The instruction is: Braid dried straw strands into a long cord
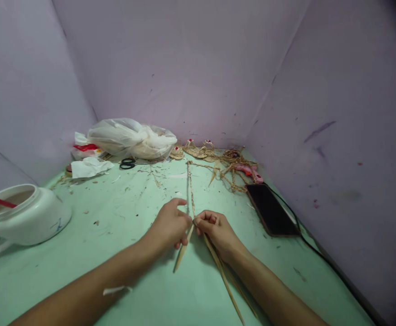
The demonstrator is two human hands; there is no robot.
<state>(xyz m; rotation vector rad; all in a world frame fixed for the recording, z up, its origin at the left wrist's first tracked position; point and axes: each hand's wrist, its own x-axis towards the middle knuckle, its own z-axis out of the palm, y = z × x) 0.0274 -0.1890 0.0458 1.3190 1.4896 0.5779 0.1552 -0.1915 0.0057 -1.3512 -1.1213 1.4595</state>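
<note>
My left hand [171, 224] and my right hand [214, 228] meet over a green table [143, 290], both pinched on straw strands. A thin braided straw cord [191, 190] runs from the pinch away toward the back of the table. Loose flat straw strips trail toward me: a short one [182, 253] under my left hand and longer ones [223, 274] under my right hand. Both hands have their fingers closed on the straw where the braid ends.
A dark phone [271, 208] with a black cable lies at the right. Small woven straw sandals [198, 149], tangled straw and a pink glue gun [250, 171] sit at the back. Black scissors [127, 163], a plastic bag [132, 138], and a white pot [24, 215] are at the left.
</note>
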